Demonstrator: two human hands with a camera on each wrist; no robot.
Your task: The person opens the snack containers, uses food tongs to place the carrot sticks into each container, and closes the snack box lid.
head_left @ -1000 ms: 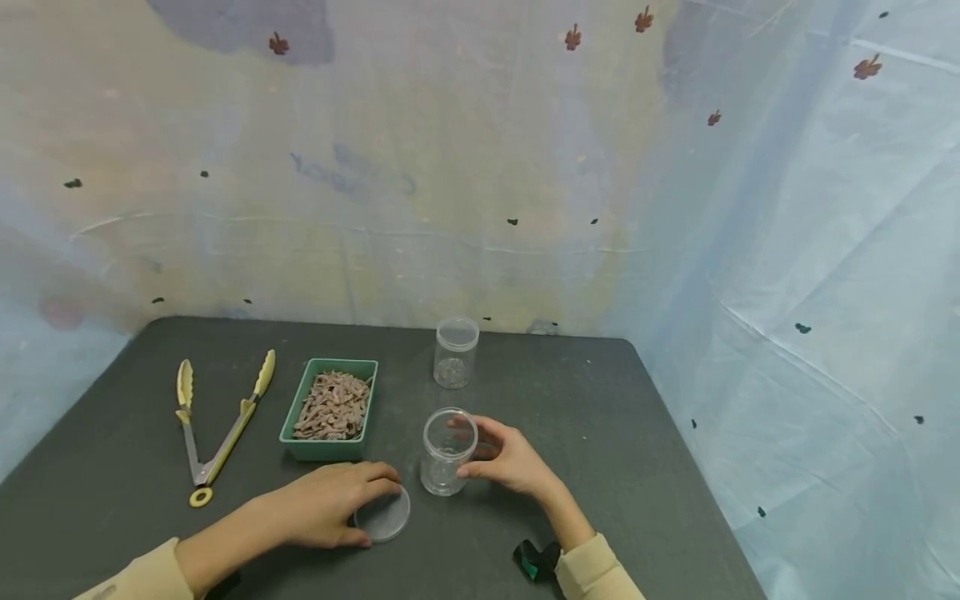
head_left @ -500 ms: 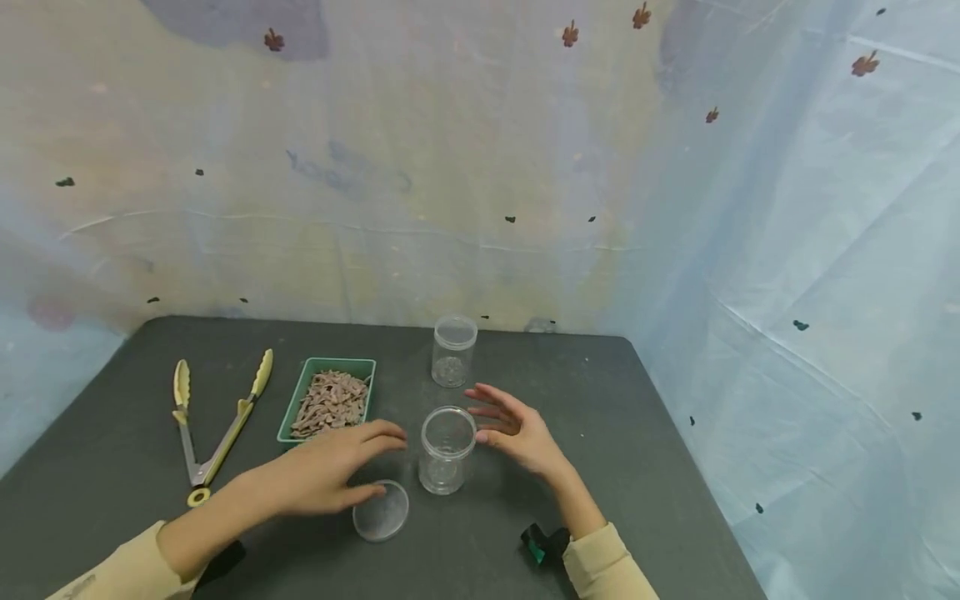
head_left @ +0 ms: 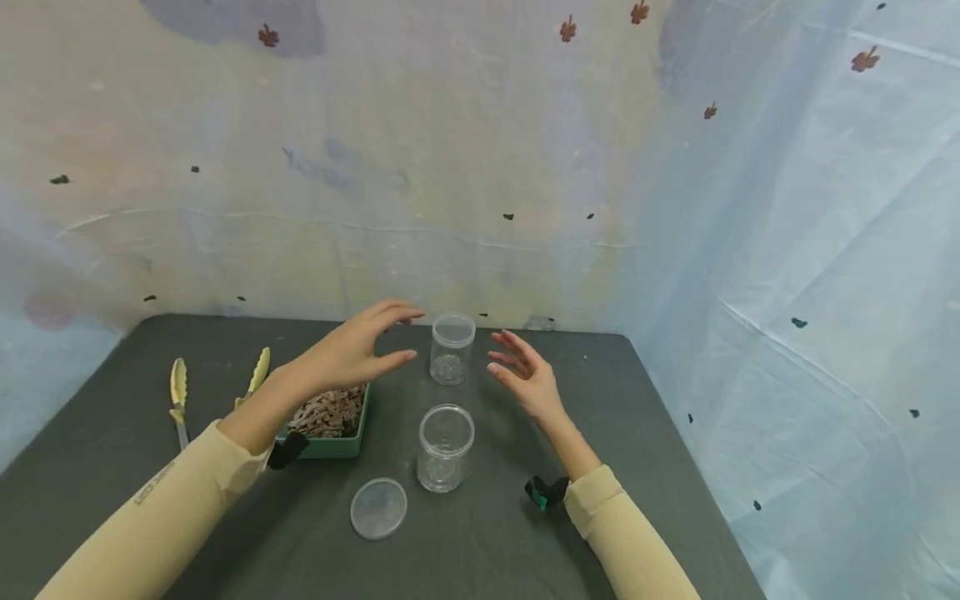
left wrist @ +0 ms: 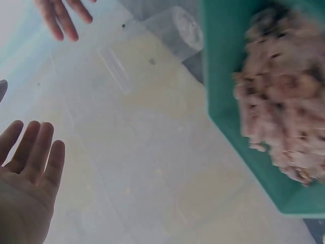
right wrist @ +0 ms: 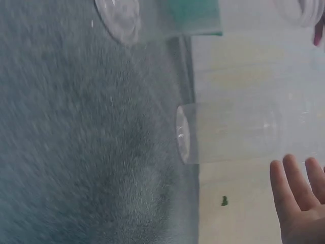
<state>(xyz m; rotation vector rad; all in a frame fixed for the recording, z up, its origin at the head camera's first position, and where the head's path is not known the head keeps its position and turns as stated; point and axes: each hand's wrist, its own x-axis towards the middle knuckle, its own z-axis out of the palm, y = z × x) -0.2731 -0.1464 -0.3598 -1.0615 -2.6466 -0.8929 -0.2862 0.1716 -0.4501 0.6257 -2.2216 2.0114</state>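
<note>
A clear lidded jar point(head_left: 452, 354) stands upright at the back of the table, between my two hands. To its left is my left hand point(head_left: 363, 342), fingers extended and thumb apart, holding nothing. My right hand point(head_left: 531, 379) hovers on the jar's right, fingers loosely bent and not touching it. In the right wrist view the clear jar point(right wrist: 233, 133) appears sideways near the fingertips. Closer to me stands an uncovered clear jar point(head_left: 444, 450). A round clear lid point(head_left: 378, 508) lies flat on the table to its left.
A green tray point(head_left: 330, 448) of brown dried strips sits under my left forearm, and its wall point(left wrist: 218, 101) fills much of the left wrist view. Yellow-tipped tongs point(head_left: 178, 387) lie spread at the left, partly hidden by the sleeve. A patterned sheet point(head_left: 465, 150) hangs behind the dark table.
My left hand has left the lid and moved forward over the tray to the back jar. The right hand has let go of the front jar and moved forward too.
</note>
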